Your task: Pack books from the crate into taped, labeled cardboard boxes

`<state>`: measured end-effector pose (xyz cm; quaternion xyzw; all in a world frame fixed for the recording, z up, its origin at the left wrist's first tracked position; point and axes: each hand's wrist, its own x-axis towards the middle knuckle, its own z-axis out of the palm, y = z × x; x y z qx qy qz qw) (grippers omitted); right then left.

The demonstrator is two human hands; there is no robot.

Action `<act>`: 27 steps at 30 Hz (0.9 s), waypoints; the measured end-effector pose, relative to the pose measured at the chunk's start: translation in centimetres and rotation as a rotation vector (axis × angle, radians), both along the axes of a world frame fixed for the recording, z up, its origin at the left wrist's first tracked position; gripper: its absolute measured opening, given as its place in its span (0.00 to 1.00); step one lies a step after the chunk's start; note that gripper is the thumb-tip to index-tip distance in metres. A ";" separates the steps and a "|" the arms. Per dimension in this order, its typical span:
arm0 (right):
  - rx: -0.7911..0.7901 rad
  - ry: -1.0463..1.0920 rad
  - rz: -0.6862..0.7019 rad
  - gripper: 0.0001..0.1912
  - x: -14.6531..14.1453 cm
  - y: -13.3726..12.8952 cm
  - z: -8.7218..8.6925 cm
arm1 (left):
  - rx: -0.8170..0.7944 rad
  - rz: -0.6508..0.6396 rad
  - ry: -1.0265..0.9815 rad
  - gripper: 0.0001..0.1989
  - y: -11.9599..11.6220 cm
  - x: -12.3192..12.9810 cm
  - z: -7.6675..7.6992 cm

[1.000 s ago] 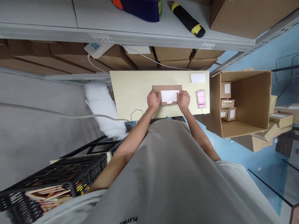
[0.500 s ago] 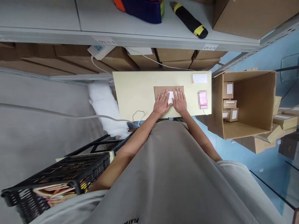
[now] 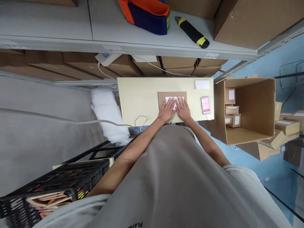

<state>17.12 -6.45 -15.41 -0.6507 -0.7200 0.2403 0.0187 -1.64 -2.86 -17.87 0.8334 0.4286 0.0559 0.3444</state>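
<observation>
A small brown cardboard box (image 3: 162,96) lies on the pale yellow table (image 3: 137,101) in front of me. On its top is a white label (image 3: 169,98), partly covered by my fingers. My left hand (image 3: 167,110) rests flat on the label's left side, fingers stretched out. Beside it, my right hand (image 3: 182,109) presses flat on the right side, its fingers also straight. The two hands nearly meet at the middle. Neither hand grips anything.
On the table's right lie a white label stack (image 3: 202,84) and a blurred pink phone (image 3: 205,105) with a cable. A large open carton (image 3: 254,107) holds several small boxes. A utility knife (image 3: 193,33) and tape dispenser (image 3: 148,17) sit on the shelf. A black crate (image 3: 71,177) stands at left.
Both hands have slid a little toward the near side of the box, so more of the label's far edge shows. The view has shifted slightly, bringing more of the shelf into sight.
</observation>
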 end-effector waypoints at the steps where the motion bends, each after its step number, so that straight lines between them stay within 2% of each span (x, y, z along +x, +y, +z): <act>1: 0.002 0.027 0.003 0.34 0.0 -0.1 0.0 | -0.008 -0.016 -0.008 0.40 -0.1 -0.3 0.1; 8: 0.011 0.021 -0.235 0.36 -0.4 0.3 -0.7 | -0.031 0.177 0.009 0.47 0.8 -0.4 0.2; 10: 0.019 0.029 -0.216 0.36 -0.8 0.3 -0.7 | -0.028 0.167 0.003 0.45 0.6 -0.1 0.3; 13: 0.003 0.052 -0.098 0.34 -0.9 0.2 -0.2 | -0.032 0.060 -0.025 0.41 -0.1 -0.1 0.6; 15: -0.010 0.048 -0.069 0.34 -0.8 0.0 0.0 | -0.040 0.032 -0.027 0.40 -0.3 -0.4 0.7; 19: 0.007 -0.003 -0.203 0.35 -1.0 -0.2 -0.2 | -0.031 0.145 0.010 0.40 0.3 -0.7 0.8; 21: 0.023 -0.006 -0.233 0.35 -1.2 -0.3 -0.4 | -0.015 0.159 0.021 0.40 0.3 -0.6 0.9; 27: 0.010 0.028 -0.082 0.33 -0.6 -1.8 -0.1 | -0.020 -0.011 -0.034 0.36 -1.4 -0.7 1.1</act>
